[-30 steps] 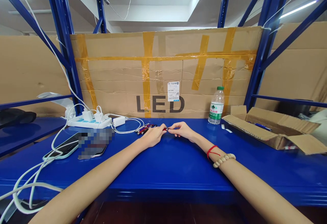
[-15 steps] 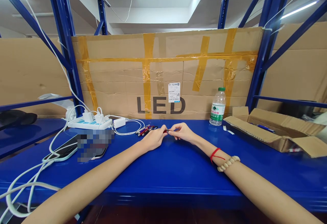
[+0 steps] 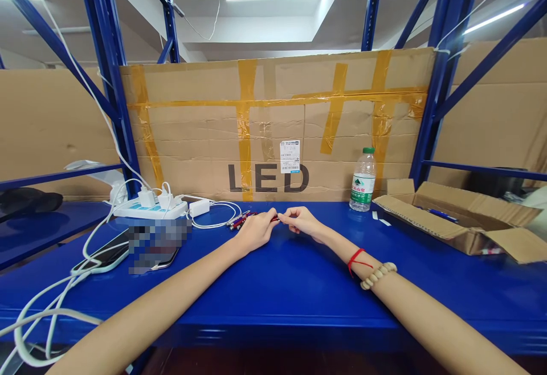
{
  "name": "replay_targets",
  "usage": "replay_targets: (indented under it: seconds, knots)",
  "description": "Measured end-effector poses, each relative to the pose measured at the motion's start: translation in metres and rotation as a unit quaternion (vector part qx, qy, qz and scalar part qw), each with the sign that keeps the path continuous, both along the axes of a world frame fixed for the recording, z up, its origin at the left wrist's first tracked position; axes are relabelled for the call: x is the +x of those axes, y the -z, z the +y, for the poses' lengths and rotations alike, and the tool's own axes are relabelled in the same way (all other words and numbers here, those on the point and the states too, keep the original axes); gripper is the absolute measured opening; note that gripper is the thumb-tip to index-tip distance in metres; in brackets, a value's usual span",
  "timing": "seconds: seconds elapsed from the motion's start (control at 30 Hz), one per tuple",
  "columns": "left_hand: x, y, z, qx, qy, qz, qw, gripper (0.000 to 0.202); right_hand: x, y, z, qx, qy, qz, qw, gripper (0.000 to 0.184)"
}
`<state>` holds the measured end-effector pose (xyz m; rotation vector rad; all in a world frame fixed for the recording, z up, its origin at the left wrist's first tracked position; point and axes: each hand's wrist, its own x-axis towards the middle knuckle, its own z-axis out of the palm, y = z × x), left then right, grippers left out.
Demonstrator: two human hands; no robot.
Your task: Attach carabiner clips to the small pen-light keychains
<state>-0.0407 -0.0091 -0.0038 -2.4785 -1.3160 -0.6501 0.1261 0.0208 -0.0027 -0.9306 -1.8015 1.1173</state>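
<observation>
My left hand is closed around a slim dark red pen, most of which is hidden by the fingers. From the other side, my right hand pinches at the pen's right end, thumb and forefinger together. Both hands are just above the blue shelf top, their fingertips nearly meeting. Just behind and left of my left hand lies a small pile of pens in red and dark colours, partly covered by that hand.
At left are a white power strip with plugged-in chargers, looped white cables and a phone. A water bottle with a green cap stands at back right, beside an open cardboard box. Taped cardboard closes the back.
The hands stay together at the pen, with small finger movements. My right hand's fingers curl slightly more at the pen's end. The whole view has shifted slightly.
</observation>
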Motion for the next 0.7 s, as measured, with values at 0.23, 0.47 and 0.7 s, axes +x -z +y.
replay_targets:
  seconds: [0.23, 0.47, 0.7]
  knots:
    - [-0.0004, 0.0016, 0.0017, -0.001, 0.003, 0.004, 1.000, 0.018, -0.0008, 0.0002, -0.0016, -0.006, 0.010, -0.023, 1.000, 0.044]
    - [0.0012, -0.0019, -0.0020, -0.024, -0.022, 0.049, 0.998, 0.019, 0.0016, 0.0033, -0.0001, 0.000, -0.006, -0.059, 0.998, 0.046]
    - [0.0007, -0.0018, -0.0018, -0.029, -0.023, 0.078, 0.996, 0.021, 0.0016, 0.0028, -0.0003, -0.009, -0.037, -0.087, 0.996, 0.046]
